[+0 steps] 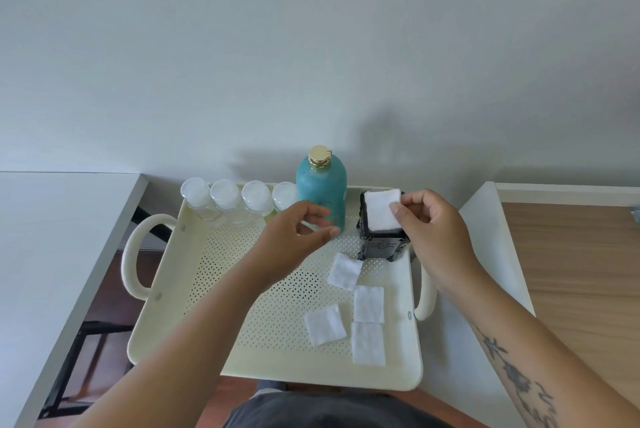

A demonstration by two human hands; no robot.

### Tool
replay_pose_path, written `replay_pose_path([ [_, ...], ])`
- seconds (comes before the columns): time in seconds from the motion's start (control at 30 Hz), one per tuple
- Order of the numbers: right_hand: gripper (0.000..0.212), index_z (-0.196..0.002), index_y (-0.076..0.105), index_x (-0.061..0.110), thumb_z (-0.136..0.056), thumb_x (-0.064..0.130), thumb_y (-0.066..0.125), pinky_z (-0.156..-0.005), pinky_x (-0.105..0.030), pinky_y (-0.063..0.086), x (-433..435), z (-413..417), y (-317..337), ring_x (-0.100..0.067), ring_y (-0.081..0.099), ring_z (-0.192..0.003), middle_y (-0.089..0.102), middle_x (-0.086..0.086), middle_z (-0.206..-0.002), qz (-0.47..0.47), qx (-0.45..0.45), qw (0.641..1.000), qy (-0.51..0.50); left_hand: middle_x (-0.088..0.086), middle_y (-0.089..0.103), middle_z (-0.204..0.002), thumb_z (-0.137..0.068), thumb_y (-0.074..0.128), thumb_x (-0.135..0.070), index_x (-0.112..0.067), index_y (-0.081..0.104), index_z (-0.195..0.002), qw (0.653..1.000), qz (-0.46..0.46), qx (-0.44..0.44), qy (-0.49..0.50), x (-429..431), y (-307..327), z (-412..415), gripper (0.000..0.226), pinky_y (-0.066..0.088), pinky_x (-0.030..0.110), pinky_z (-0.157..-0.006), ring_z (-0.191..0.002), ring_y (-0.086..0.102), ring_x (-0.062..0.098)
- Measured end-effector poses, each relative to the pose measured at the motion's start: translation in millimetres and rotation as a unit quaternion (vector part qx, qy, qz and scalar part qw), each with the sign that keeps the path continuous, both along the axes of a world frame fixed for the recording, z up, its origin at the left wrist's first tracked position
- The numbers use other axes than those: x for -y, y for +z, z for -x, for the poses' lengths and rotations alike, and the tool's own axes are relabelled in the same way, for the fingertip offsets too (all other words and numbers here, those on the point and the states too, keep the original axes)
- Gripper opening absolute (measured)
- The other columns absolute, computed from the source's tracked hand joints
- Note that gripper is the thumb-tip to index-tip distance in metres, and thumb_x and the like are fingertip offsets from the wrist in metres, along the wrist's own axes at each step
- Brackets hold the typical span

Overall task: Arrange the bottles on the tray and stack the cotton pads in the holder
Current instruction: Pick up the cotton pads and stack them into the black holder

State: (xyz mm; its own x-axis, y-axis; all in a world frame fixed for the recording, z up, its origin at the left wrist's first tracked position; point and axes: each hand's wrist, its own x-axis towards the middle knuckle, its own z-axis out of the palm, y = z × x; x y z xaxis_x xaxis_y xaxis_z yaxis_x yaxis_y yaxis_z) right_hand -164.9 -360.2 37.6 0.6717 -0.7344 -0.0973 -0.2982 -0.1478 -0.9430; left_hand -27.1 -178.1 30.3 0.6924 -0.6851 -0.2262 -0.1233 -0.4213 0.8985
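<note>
Cotton pad [381, 211], square, white and fluffy, pinched at its edge by the right hand [434, 232] over the open top of a black holder [381, 242]. Left hand [298, 237] empty, fingers loosely curled and apart, just in front of a teal bottle [322, 190] with a gold cap. Beyond the left hand, four small clear bottles [239, 200] in a row along the far rim. Below and between both hands, four loose pads [356, 310] flat on the perforated floor of a cream tray [194, 275] with looped handles at either side. Tray resting across a gap between two white surfaces, edge of a white table [62, 254] left of the left arm, wood-grain panel [575, 271] right of the right arm. Plain pale wall [311, 46] behind everything.
</note>
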Motion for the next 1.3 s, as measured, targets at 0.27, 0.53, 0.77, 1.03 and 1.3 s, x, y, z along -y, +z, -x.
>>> replay_pose_path([
  [0.27,0.009,-0.085,0.061,0.021,-0.087,0.028,0.066,-0.055,-0.011,0.038,8,-7,-15,0.004,0.052,-0.061,0.062,0.011,-0.08,0.077,-0.058,0.995,-0.017,-0.019,0.068,-0.095,-0.082,0.073,-0.041,-0.031,0.062,-0.105,0.98,-0.193,0.013,-0.044,-40,-63,17,0.027,0.046,0.019,-0.073,-0.085,0.062,-0.001],
  [0.53,0.015,-0.1,0.059,0.014,-0.088,0.022,0.066,-0.07,-0.021,0.038,8,-7,-19,-0.015,0.053,-0.094,0.054,0.005,-0.103,0.208,-0.079,0.975,0.001,-0.01,0.065,-0.098,-0.08,0.075,-0.035,-0.026,0.064,-0.1,0.963,-0.248,0.034,-0.098,-47,-89,39,0.025,0.049,0.019,-0.071,-0.084,0.061,0.005],
  [0.77,0.011,-0.098,0.068,0.013,-0.088,0.016,0.066,-0.083,-0.036,0.044,-3,7,-25,-0.024,0.06,-0.101,0.067,-0.001,-0.105,0.439,-0.042,0.89,0.117,-0.009,0.06,-0.098,-0.077,0.077,-0.031,-0.024,0.061,-0.101,0.951,-0.272,0.053,-0.14,-39,-93,46,0.029,0.053,0.028,-0.08,-0.088,0.059,0.01],
  [1.03,0.019,-0.092,0.072,0.013,-0.092,0.025,0.058,-0.101,-0.041,0.041,-8,3,-34,-0.02,0.067,-0.085,0.073,0.001,-0.094,0.477,-0.061,0.861,0.164,-0.007,0.06,-0.101,-0.083,0.071,-0.023,-0.022,0.06,-0.103,0.938,-0.288,0.09,-0.169,-35,-92,47,0.022,0.053,0.032,-0.082,-0.09,0.058,0.013],
  [1.3,0.035,-0.093,0.072,0.014,-0.095,0.04,0.048,-0.107,-0.043,0.034,-9,1,-33,-0.02,0.065,-0.09,0.071,0.003,-0.094,0.467,-0.135,0.85,0.202,-0.007,0.061,-0.098,-0.083,0.069,-0.02,-0.023,0.065,-0.094,0.941,-0.286,0.071,-0.168,-34,-95,44,0.012,0.054,0.028,-0.078,-0.087,0.059,0.012],
])
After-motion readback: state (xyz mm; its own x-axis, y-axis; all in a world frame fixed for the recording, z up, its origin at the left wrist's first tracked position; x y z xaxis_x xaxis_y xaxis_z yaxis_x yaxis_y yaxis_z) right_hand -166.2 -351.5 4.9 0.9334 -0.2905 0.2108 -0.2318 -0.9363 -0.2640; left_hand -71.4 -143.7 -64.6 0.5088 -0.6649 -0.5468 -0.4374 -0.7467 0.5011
